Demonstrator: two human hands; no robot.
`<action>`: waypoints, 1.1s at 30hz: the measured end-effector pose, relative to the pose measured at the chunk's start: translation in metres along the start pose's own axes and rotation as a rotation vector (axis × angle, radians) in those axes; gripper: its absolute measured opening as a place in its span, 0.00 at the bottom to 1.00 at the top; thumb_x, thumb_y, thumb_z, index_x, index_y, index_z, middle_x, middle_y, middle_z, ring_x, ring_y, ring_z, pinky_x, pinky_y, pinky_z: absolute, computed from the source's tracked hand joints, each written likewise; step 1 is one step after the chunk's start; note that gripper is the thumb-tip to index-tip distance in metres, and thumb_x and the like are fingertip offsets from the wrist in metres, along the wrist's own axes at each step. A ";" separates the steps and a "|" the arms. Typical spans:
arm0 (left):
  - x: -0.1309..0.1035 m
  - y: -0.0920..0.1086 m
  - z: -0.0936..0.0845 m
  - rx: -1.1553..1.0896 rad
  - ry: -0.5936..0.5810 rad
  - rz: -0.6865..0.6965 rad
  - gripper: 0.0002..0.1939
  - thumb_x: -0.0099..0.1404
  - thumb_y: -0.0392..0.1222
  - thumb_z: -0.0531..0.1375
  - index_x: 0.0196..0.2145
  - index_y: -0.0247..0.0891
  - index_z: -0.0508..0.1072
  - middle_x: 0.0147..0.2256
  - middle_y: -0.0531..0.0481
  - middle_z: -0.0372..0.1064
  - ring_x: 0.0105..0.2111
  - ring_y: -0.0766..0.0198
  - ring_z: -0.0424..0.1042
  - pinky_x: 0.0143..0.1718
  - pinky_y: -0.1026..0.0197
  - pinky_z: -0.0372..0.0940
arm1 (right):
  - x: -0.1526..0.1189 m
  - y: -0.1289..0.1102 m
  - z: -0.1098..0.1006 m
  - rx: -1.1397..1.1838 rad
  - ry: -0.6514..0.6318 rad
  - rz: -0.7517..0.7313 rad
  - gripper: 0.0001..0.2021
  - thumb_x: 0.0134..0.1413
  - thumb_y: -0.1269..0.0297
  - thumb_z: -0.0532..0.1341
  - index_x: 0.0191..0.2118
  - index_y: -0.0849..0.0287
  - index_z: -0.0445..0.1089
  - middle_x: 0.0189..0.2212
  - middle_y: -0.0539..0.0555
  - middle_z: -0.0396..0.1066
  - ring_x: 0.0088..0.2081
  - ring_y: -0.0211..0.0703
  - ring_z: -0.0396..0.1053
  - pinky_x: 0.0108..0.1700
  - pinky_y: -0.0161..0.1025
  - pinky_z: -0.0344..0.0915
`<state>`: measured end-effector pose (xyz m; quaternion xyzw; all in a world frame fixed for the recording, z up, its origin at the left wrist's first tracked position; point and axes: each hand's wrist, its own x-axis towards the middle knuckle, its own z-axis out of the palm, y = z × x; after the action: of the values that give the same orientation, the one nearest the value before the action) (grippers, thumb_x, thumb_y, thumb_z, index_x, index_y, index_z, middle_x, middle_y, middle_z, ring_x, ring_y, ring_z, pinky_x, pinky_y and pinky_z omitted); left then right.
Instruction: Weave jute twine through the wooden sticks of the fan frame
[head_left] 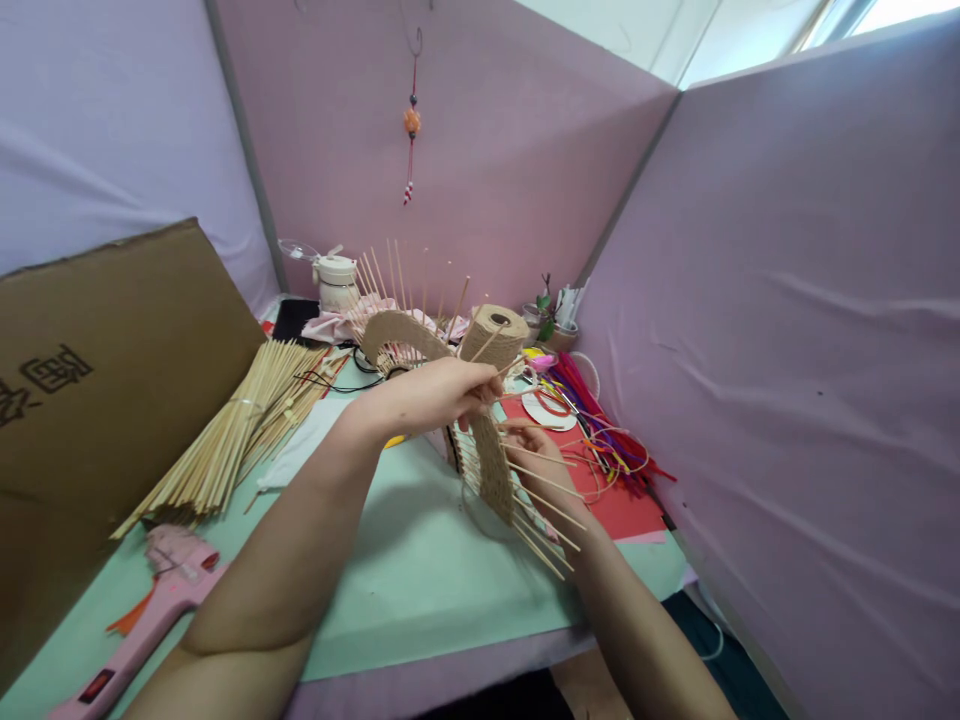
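A half-woven basket [495, 475] of tan twine on thin wooden sticks stands tilted over the table, its stick ends pointing outward. My left hand [469, 388] reaches across and is closed on its woven band near the top. On the band's outer side, my right hand [534, 448] has its fingers bent in among the sticks. What its fingertips pinch is too small to make out. Just behind my left hand stands a roll of twine [506, 330]. The far curve of the basket is partly hidden by my left hand and the roll.
A bundle of thin sticks [217, 440] and a pink glue gun [161, 610] lie at the left beside a cardboard sheet [112, 370]. Coloured pipe cleaners [581, 395] lie on red sheets [630, 510] at the right. A white jar [336, 285] stands behind.
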<state>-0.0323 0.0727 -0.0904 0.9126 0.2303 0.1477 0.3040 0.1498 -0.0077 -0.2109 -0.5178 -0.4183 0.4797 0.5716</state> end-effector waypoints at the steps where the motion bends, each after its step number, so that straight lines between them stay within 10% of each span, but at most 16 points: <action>1: 0.000 -0.001 -0.001 -0.030 -0.013 -0.003 0.10 0.59 0.31 0.53 0.37 0.39 0.71 0.28 0.55 0.71 0.25 0.68 0.71 0.28 0.66 0.61 | 0.001 -0.002 -0.004 -0.006 0.015 -0.042 0.15 0.42 0.55 0.70 0.34 0.57 0.70 0.24 0.46 0.66 0.24 0.34 0.58 0.28 0.33 0.54; 18: 0.003 0.005 -0.001 -0.028 0.033 -0.028 0.07 0.58 0.31 0.52 0.28 0.38 0.68 0.20 0.57 0.66 0.22 0.68 0.68 0.26 0.66 0.58 | -0.032 -0.054 -0.074 -0.273 -0.069 -0.294 0.10 0.49 0.57 0.66 0.28 0.58 0.69 0.21 0.47 0.62 0.23 0.33 0.57 0.25 0.33 0.55; 28: 0.006 -0.003 0.002 -0.012 0.043 0.004 0.06 0.59 0.32 0.52 0.30 0.38 0.67 0.22 0.56 0.68 0.23 0.67 0.71 0.27 0.66 0.60 | -0.084 -0.092 -0.043 -0.706 -0.009 -0.718 0.03 0.56 0.70 0.61 0.34 0.56 0.73 0.26 0.50 0.70 0.28 0.37 0.65 0.31 0.35 0.61; 33: 0.007 -0.003 0.001 0.018 0.044 0.009 0.05 0.60 0.33 0.53 0.30 0.38 0.68 0.24 0.55 0.68 0.25 0.67 0.70 0.28 0.65 0.59 | -0.081 -0.088 -0.053 -0.739 -0.013 -0.657 0.05 0.56 0.66 0.61 0.30 0.58 0.72 0.25 0.51 0.69 0.28 0.38 0.64 0.31 0.36 0.60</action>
<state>-0.0266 0.0777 -0.0921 0.9128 0.2342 0.1672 0.2898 0.1959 -0.0972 -0.1279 -0.5238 -0.7050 0.0970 0.4682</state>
